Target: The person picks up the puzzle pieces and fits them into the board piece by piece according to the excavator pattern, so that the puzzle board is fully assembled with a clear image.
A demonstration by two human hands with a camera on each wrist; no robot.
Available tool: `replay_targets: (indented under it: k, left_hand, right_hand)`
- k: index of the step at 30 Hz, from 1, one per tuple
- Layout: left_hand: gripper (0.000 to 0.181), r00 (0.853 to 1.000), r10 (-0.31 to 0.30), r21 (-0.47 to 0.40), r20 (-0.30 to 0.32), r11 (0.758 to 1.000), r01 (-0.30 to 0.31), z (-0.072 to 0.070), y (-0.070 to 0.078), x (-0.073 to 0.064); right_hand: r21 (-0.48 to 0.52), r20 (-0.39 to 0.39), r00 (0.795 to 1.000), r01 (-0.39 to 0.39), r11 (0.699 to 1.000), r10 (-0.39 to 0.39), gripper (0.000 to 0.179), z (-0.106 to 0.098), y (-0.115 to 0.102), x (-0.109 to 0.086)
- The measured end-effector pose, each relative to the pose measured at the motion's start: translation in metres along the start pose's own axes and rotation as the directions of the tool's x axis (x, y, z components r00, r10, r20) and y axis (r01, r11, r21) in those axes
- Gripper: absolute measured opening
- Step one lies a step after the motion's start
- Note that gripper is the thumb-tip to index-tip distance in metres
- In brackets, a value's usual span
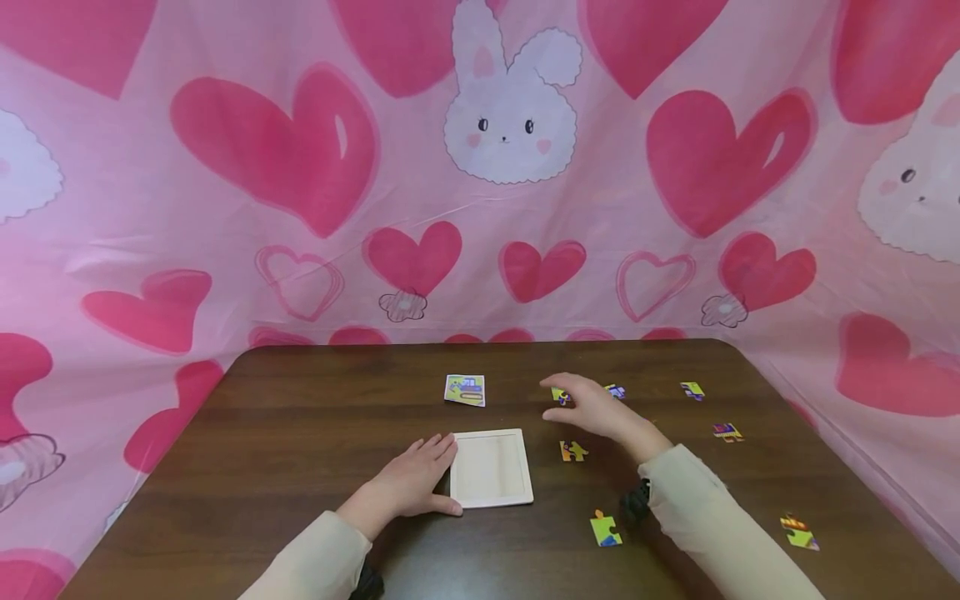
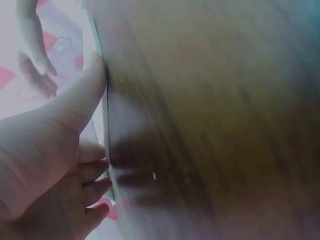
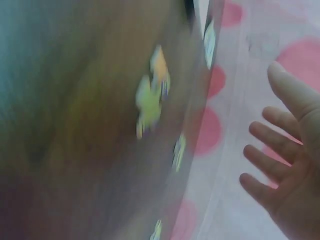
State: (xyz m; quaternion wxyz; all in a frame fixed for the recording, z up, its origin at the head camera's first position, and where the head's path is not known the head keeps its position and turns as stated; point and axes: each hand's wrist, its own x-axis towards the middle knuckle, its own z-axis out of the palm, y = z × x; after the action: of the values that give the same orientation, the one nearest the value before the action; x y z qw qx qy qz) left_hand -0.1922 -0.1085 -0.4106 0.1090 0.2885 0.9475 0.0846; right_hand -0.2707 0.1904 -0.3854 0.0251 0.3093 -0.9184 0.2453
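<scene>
One square wooden tray [image 1: 491, 468], lower centre of the frame, rim raised on all sides, left edge met by the left hand [image 1: 408, 479], its fingers extended and thumb at the near left corner. One right hand [image 1: 596, 408], right of centre, spread wide and holding nothing, among puzzle pieces [image 1: 606, 531] scattered across the right half. One picture card [image 1: 465, 389], above the tray, a strip of dark wooden surface [image 1: 300, 417] between them; a broader stretch of wood from left hand to left edge.
</scene>
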Motion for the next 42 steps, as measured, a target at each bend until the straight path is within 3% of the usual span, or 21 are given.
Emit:
replay_targets:
  k: [4, 11, 21, 42]
  left_hand:
    - [0.090, 1.000, -0.002, 0.005, 0.004, 1.000, 0.002, 0.000, 0.000, 0.000]
    - [0.089, 1.000, 0.006, 0.021, -0.004, 1.000, -0.005, -0.001, 0.003, -0.001]
    - [0.089, 1.000, 0.004, 0.014, 0.000, 1.000, -0.004, -0.001, 0.003, -0.001]
    - [0.090, 1.000, 0.000, 0.015, -0.007, 1.000, 0.000, 0.001, 0.000, 0.000]
  right_hand:
    - [0.050, -0.032, 0.997, -0.068, 0.996, 0.069, 0.051, -0.008, 0.021, 0.008]
    - [0.040, 0.019, 0.987, -0.160, 0.986, 0.159, 0.045, -0.009, 0.045, 0.016]
    - [0.064, 0.075, 0.962, -0.266, 0.962, 0.261, 0.033, -0.002, 0.064, 0.019]
    - [0.018, 0.042, 0.970, -0.242, 0.970, 0.241, 0.015, 0.004, 0.068, 0.024]
